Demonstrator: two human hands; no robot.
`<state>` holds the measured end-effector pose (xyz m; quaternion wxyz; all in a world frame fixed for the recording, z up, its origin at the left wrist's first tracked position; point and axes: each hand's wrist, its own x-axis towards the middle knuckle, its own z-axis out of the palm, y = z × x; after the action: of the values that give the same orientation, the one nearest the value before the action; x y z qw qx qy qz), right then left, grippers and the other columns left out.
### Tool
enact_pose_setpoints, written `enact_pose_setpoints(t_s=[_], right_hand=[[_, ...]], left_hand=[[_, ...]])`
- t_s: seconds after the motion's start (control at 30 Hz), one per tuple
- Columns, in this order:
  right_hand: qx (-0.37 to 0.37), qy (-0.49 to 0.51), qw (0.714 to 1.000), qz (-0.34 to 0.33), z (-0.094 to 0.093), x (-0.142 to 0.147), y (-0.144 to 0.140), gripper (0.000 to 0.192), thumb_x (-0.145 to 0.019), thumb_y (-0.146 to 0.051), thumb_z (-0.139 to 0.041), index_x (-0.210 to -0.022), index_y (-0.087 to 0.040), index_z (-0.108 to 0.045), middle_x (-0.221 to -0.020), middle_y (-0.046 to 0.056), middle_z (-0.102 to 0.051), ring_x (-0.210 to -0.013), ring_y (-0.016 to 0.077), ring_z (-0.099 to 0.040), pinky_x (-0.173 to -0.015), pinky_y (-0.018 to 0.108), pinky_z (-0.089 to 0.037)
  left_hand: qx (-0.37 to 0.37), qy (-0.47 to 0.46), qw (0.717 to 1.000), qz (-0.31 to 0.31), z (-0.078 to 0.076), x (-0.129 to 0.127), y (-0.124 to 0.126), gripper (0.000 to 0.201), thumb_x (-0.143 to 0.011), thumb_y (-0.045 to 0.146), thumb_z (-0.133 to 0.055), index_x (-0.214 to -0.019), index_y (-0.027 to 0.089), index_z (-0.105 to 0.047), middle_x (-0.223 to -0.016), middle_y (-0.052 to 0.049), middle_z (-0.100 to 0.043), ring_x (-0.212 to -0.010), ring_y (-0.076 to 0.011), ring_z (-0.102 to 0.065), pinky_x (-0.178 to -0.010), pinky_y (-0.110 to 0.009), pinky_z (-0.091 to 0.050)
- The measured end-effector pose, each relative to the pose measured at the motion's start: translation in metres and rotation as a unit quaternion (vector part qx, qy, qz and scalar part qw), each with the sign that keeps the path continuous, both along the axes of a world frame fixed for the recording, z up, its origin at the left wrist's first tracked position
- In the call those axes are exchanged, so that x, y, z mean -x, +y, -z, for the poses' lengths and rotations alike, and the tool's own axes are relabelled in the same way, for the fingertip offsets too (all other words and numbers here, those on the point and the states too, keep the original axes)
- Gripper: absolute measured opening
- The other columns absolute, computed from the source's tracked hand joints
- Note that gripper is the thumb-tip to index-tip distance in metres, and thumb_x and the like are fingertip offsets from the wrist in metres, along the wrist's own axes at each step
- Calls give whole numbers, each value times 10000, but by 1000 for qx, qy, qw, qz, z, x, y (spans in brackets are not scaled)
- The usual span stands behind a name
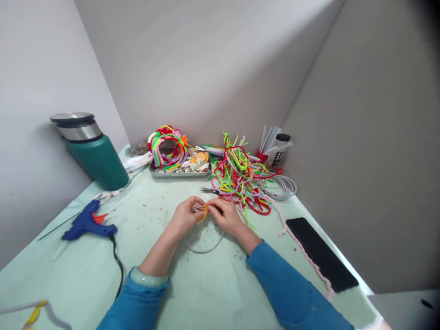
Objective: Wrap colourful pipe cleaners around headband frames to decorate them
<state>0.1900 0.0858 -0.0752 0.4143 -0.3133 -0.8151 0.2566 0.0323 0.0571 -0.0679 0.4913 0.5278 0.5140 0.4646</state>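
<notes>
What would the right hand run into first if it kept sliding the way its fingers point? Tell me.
The right hand points toward the left hand, so it would meet those fingers and the orange pipe cleaner pinched between them almost at once, though depth is unclear.

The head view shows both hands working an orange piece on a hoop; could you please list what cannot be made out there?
- Orange piece: mostly covered by the fingers of the left hand and right hand; its shape is unclear.
- Clear hoop: top hidden by both hands.
- Tray contents: too small to identify.
- Yellow-grey strip: cut by the lower left edge.
</notes>
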Motion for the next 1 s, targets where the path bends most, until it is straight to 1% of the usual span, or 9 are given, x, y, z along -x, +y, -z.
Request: enact_pose_setpoints(t_s=[0.07, 0.2, 0.27, 0.33, 0.43, 0.57, 0.67, 0.8, 1.0], right_hand=[[0, -2, 1000, 1, 0, 0, 0, 172, -855, -198, -459, -911, -183, -621, -808, 35, -639, -720, 141, -568, -677, 245, -421], [-1, -4, 1000, 0, 1, 0, 1, 171, -851, -177, -455, -900, -177, -619, -813, 35, -638, -730, 139, -575, -675, 239, -420], [-2, -5, 1000, 0, 2, 0, 1, 173, -848, -174, -457, -905, -179, -619, -817, 38, -639, -734, 142, -576, -678, 242, -423], [-3, -7, 1000, 0, 2, 0, 1, 177, -844, -169, -458, -915, -183, -619, -822, 38, -642, -734, 145, -575, -681, 247, -425], [1, -6, 1000, -5, 1, 0, 1, 185, -846, -152, -446, -913, -186, -615, -814, 33, -641, -732, 142, -576, -684, 246, -426], [3, -10, 1000, -18, -2, 0, 0, 178, -850, -142, -438, -880, -184, -609, -811, 31, -639, -745, 140, -579, -695, 242, -427], [-1, -20, 1000, -15, -2, 0, 0, 173, -847, -151, -445, -880, -188, -610, -822, 33, -640, -748, 145, -575, -699, 247, -428], [0, -30, 1000, -5, 0, 0, 0, 177, -846, -157, -450, -910, -187, -612, -825, 33, -639, -738, 144, -570, -698, 250, -425], [13, -30, 999, -17, 0, 0, 0, 179, -845, -157, -454, -916, -188, -615, -838, 31, -641, -748, 138, -571, -693, 241, -418]], left_hand=[[-5, 9, 1000, -4, 2, 0, 1, 264, -628, 289, -636, -836, 180, -515, -718, 4, -654, -597, -117, -574, -543, -211, -405], [-24, 26, 999, -9, 2, -1, 1, 298, -605, 326, -670, -818, 176, -525, -751, -15, -671, -716, -153, -613, -646, -246, -451], [-16, 46, 999, -18, 0, -1, 0, 315, -616, 375, -663, -822, 174, -534, -741, -14, -672, -674, -149, -607, -612, -242, -445], [-18, 68, 997, -21, -4, -1, -2, 328, -642, 417, -639, -836, 169, -545, -728, -14, -670, -634, -140, -595, -574, -231, -426], [-41, 86, 995, -29, -9, -1, -4, 298, -688, 425, -594, -840, 170, -566, -733, -16, -671, -675, -145, -603, -600, -227, -423], [-44, 150, 987, -46, -10, 0, -3, 302, -747, 453, -509, -721, 174, -624, -761, -23, -672, -733, -153, -607, -677, -233, -417], [-42, 213, 975, -48, -9, 1, -1, 360, -759, 478, -481, -670, 178, -659, -756, -21, -675, -720, -158, -597, -689, -237, -406], [-32, 262, 963, -49, -11, 2, -1, 401, -772, 476, -455, -639, 175, -684, -738, -28, -678, -696, -164, -584, -671, -243, -389], [-21, 261, 964, -50, -17, 0, -4, 428, -778, 487, -437, -627, 167, -677, -661, -25, -672, -624, -151, -558, -614, -233, -369]])
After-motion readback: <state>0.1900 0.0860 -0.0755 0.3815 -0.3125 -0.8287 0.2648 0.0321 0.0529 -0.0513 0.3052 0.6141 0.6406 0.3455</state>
